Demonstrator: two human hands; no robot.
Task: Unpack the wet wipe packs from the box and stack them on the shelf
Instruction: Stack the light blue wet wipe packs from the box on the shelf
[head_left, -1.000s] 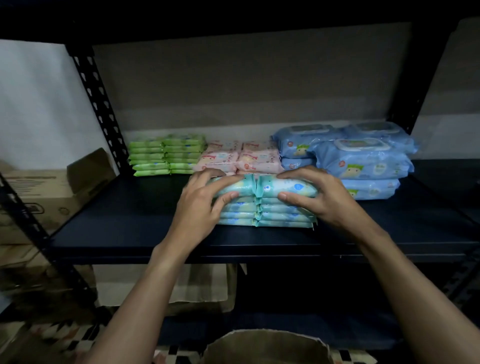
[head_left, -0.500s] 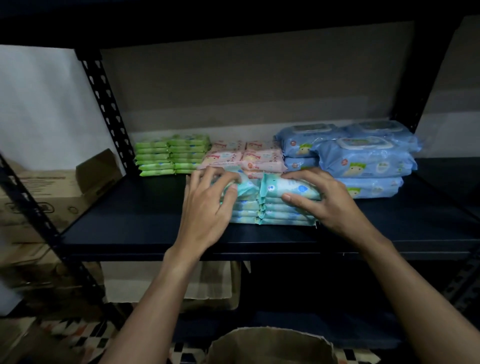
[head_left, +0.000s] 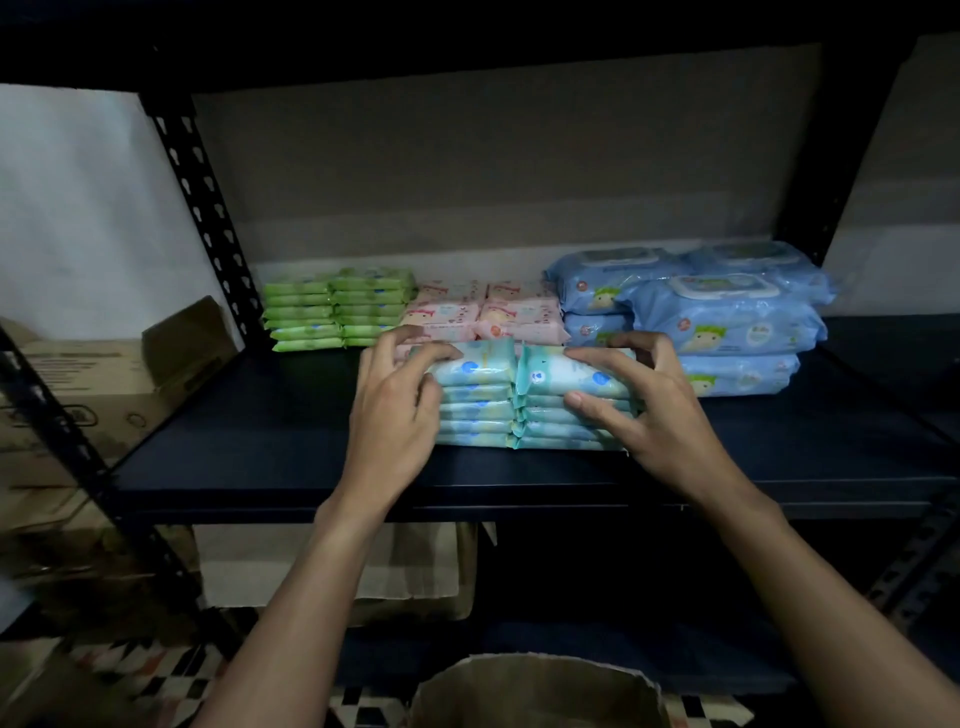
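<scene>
A person stands at a dark metal shelf (head_left: 260, 447), seen from head height, with both bare forearms reaching forward. On the shelf's near middle sit teal packs of wet wipes in two low stacks side by side, touching each other.

The left hand (head_left: 395, 421) is at the left stack (head_left: 475, 410). Its fingers (head_left: 439, 352) are bent and curl over the top pack, their tips on its upper face, while the thumb presses the pack's near left corner. The hand grips that top pack between fingers and thumb.

The right hand (head_left: 662, 415) is at the right stack (head_left: 561, 415). Its fingers (head_left: 592, 356) are arched, their tips resting on the top pack. The thumb lies along the stack's near face, a few packs lower, so the hand clasps the upper packs between fingers and thumb.

Behind the teal packs, touching or just beside them, lie pink packs (head_left: 488, 314) in two piles. To the far left are green packs (head_left: 332, 312), also in two thin piles. To the right are large blue packs (head_left: 727, 322) with white lids, piled several high and just beside the right hand.

A brown box (head_left: 530, 691) shows its open rim at the bottom edge, near the person. A carton (head_left: 93, 395) stands outside the shelf frame on the left.
</scene>
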